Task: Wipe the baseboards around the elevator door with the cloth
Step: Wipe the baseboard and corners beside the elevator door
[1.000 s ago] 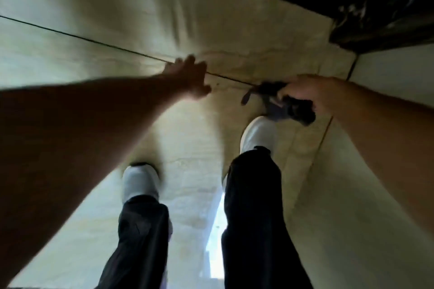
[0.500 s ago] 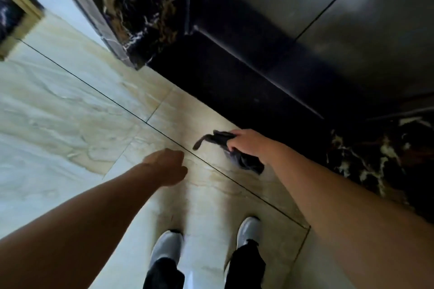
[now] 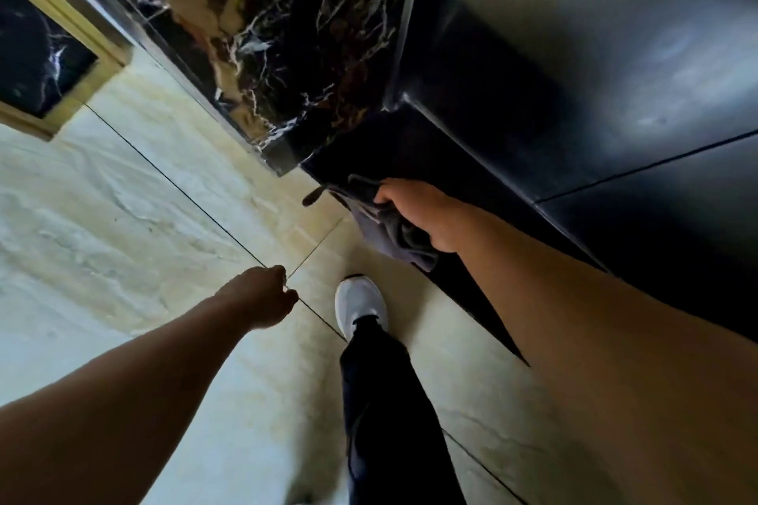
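Observation:
My right hand [image 3: 418, 213] grips a dark grey cloth [image 3: 381, 230] that hangs crumpled below the fingers, just in front of the dark threshold at the elevator's left corner. The dark metal elevator door [image 3: 594, 66] fills the upper right. Left of it stands the black veined marble door surround [image 3: 287, 66], whose foot [image 3: 283, 156] meets the floor a short way left of the cloth. My left hand [image 3: 262, 295] hangs over the cream floor tiles with its fingers curled shut and nothing in it.
Cream marble floor tiles [image 3: 123, 217] with thin dark joints spread to the left and below. A gold-framed dark panel [image 3: 37, 61] sits at the far left. My leg in dark trousers and a white shoe [image 3: 361, 303] stands near the threshold.
The view has swung up from the floor and closer to the elevator's left corner. My right hand with the cloth has neared the marble surround's foot. My left hand has curled shut.

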### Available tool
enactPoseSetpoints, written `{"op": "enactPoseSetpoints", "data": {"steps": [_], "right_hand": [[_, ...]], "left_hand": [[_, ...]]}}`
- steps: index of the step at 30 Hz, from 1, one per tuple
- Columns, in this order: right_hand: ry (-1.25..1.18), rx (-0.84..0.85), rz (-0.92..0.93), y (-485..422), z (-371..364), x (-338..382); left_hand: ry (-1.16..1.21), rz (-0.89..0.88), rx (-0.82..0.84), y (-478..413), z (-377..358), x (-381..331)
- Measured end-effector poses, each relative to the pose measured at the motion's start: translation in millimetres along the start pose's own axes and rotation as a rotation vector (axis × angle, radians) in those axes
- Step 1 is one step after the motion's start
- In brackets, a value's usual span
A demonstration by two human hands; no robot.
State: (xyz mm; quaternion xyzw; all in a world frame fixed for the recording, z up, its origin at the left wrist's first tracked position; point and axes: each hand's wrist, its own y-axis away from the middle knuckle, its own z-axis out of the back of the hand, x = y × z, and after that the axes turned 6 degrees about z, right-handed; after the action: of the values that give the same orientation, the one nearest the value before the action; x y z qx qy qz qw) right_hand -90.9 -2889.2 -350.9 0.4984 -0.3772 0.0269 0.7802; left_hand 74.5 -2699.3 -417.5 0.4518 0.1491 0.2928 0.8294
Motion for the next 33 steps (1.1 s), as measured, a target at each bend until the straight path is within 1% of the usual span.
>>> {"op": "enactPoseSetpoints", "data": {"steps": [3, 5, 7, 8, 10, 11, 12, 13, 15, 16, 17, 19, 21, 22, 25, 27, 30, 31, 32, 33], "right_hand": [[-0.174, -0.155, 0.025, -73.8, 25.8, -14.7], [-0.295, -0.181, 0.085, -111.8, 36.6, -22.5], [-0.315, -0.176, 0.156, -147.1, 40.0, -31.5], [-0.295, -0.21, 0.195, -162.5, 39.6, -36.1], [-0.254, -0.313, 0.342, -205.5, 30.6, -44.9], [-0.204, -0.326, 0.399, -224.0, 21.8, -48.5], [-0.108, -0.303, 0.441, -246.4, 8.9, -54.6], [0.063, -0.222, 0.463, -264.0, -3.8, -65.4], [0.573, 0.021, 0.495, -298.4, -32.2, -93.8], [0.791, 0.062, 0.488, -309.8, -44.8, -105.9], [0.887, 0.027, 0.453, -315.8, -55.5, -113.4], [0.849, -0.094, 0.429, -316.1, -68.4, -114.0], [0.803, -0.152, 0.451, -315.1, -68.4, -109.4], [0.832, -0.148, 0.452, -316.1, -65.2, -107.3], [1.057, -0.086, 0.425, -324.0, -62.3, -115.4], [1.139, -0.129, 0.442, -331.3, -70.0, -125.5], [1.152, -0.342, 0.398, -328.3, -106.1, -137.8], [1.144, -0.375, 0.406, -324.7, -124.7, -138.5], [1.126, -0.362, 0.453, -320.4, -142.6, -137.5], [1.11, -0.313, 0.535, -316.1, -161.7, -136.7]], "left_hand": [[0.061, 0.018, -0.135, -70.0, 0.1, -15.0], [0.139, 0.044, -0.263, -106.0, -5.8, -20.2], [0.174, 0.087, -0.333, -139.8, -20.5, -17.5], [0.17, 0.127, -0.353, -153.3, -29.3, -12.8], [0.159, 0.206, -0.406, -187.7, -46.7, -0.4], [0.153, 0.231, -0.445, -202.9, -55.4, 5.7], [0.153, 0.24, -0.495, -219.2, -65.1, 12.1], [0.16, 0.235, -0.535, -229.0, -75.2, 15.4], [0.189, 0.174, -0.626, -255.8, -93.1, 20.3], [0.204, 0.153, -0.656, -265.7, -101.6, 20.2], [0.224, 0.144, -0.673, -272.7, -109.3, 20.0], [0.278, 0.158, -0.711, -276.1, -120.5, 19.9], [0.3, 0.133, -0.731, -274.1, -123.0, 20.2], [0.305, 0.123, -0.742, -273.8, -122.3, 20.9], [0.301, 0.127, -0.761, -275.4, -123.1, 24.9], [0.286, 0.137, -0.758, -277.5, -124.8, 24.5], [0.263, 0.136, -0.751, -276.0, -124.3, 23.4], [0.257, 0.142, -0.75, -275.8, -123.8, 23.8], [0.255, 0.145, -0.738, -275.6, -122.5, 23.7], [0.25, 0.146, -0.727, -274.9, -123.5, 25.4]]}}
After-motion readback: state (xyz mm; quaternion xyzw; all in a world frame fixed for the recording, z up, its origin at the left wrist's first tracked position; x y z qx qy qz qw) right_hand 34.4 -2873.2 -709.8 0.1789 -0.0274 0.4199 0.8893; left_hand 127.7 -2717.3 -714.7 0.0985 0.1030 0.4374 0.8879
